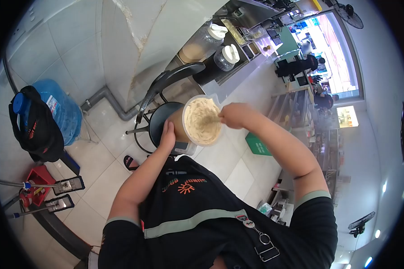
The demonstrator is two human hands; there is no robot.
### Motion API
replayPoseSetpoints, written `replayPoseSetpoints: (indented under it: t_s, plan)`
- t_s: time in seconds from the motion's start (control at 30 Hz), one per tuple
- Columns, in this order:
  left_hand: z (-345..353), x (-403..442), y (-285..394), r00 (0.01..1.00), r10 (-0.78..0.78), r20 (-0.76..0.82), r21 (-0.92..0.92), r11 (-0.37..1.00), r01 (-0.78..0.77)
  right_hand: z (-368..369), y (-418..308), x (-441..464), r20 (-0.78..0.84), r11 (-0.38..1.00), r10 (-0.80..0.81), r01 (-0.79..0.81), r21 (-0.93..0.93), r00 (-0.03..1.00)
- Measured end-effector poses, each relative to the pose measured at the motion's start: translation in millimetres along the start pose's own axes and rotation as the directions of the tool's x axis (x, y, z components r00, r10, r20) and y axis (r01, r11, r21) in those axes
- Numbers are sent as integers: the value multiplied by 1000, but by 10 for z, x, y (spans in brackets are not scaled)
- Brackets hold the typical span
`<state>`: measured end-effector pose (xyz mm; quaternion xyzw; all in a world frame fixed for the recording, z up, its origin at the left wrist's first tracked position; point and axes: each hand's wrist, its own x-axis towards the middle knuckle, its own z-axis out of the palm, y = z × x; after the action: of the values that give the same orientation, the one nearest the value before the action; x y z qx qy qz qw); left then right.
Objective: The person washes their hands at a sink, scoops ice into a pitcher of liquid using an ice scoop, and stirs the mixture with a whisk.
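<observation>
A clear plastic tub [203,120] with a creamy, pale yellow mixture inside is tilted towards the camera in the middle of the view. My left hand [168,134] supports its side, fingers laid against the wall. At the tub's right rim, my right hand [233,115] is closed round the end of a utensil that dips into the mixture; its lower part is blurred. Under the tub is a black chair [159,123] with a curved backrest.
Two large jars with white lids [231,54] stand on the counter above. A blue water bottle [72,112] with a black cap hung on it is at left, near a red dustpan [39,184]. A green box [258,144] lies right. People [300,67] are far back.
</observation>
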<state>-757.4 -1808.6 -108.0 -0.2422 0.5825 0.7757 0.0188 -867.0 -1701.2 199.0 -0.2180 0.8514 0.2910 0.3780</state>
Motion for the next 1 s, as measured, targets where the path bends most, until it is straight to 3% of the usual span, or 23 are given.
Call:
replayPoseSetpoints:
  t_s: [0.03, 0.07, 0.1, 0.17, 0.2, 0.23, 0.3, 0.33, 0.43, 0.5, 0.53, 0.6, 0.63, 0.7, 0.73, 0.8, 0.83, 0.9, 0.93, 1.0]
  plan:
    - [-100, -195, 118, 998, -59, 28, -50, 997, 60, 10, -29, 28, 81, 991, 44, -34, -130, 996]
    - [-189, -415, 221, 992, -82, 91, -65, 994, 88, -98, -86, -110, 58, 995, -59, 64, -76, 997]
    - [-236, -633, 292, 981, -61, 182, -17, 998, 65, -110, -82, -105, 62, 996, -64, 67, -63, 996]
    - [-256, -897, 339, 901, 39, 433, 154, 981, -117, -131, -48, -54, -52, 995, -4, 10, 101, 999]
    - [-211, -1028, 486, 901, 156, 405, 175, 954, -244, -62, -40, -17, -59, 997, 38, -35, 66, 998]
    - [-163, -1055, 494, 903, 155, 401, 176, 954, -241, -85, -78, -55, -58, 998, 34, -30, 63, 998]
    - [-106, -1034, 530, 916, 90, 390, 155, 974, -162, -179, -131, -122, 44, 994, -81, 84, -70, 996]
    - [-95, -1034, 544, 938, 83, 337, 241, 955, -172, -147, -113, -95, 46, 994, -79, 82, -67, 996]
    - [-83, -1037, 632, 930, 1, 369, 233, 968, -94, -143, -96, -36, -73, 998, -2, 7, 62, 997]
    - [-58, -1008, 551, 921, 27, 389, 194, 975, -111, -174, -181, -28, 124, 989, 25, -7, -146, 992]
    - [-48, -1008, 507, 909, 51, 414, 157, 980, -126, -147, -153, -4, 125, 990, 24, -6, -144, 992]
    - [-48, -1022, 484, 905, 17, 425, 223, 967, -123, -70, -76, 23, -91, 989, -34, 47, 141, 995]
    - [-51, -1010, 518, 905, -8, 426, 284, 950, -126, -67, -92, 39, -93, 989, -35, 47, 137, 995]
    - [-54, -1026, 550, 913, 4, 409, 332, 931, -153, -70, -165, 74, 100, 990, 42, -28, -137, 994]
    - [-57, -1037, 554, 917, 12, 399, 382, 907, -178, -101, -145, 64, 100, 990, 41, -27, -136, 994]
    - [-73, -1041, 542, 911, 12, 412, 378, 908, -183, -149, -66, -3, -81, 987, -63, 74, 140, 995]
    - [-74, -1033, 539, 908, 19, 419, 371, 909, -191, -123, -71, 18, -80, 988, -62, 73, 140, 995]
    - [-60, -1040, 539, 908, 27, 417, 368, 909, -196, -93, -125, 94, 82, 992, 33, -22, -123, 996]
    - [-64, -1039, 545, 907, 32, 419, 367, 908, -201, -116, -117, 85, 81, 992, 31, -20, -124, 996]
    - [-73, -1049, 549, 910, 36, 413, 379, 902, -208, -128, -74, -6, -97, 988, -82, 94, 123, 992]
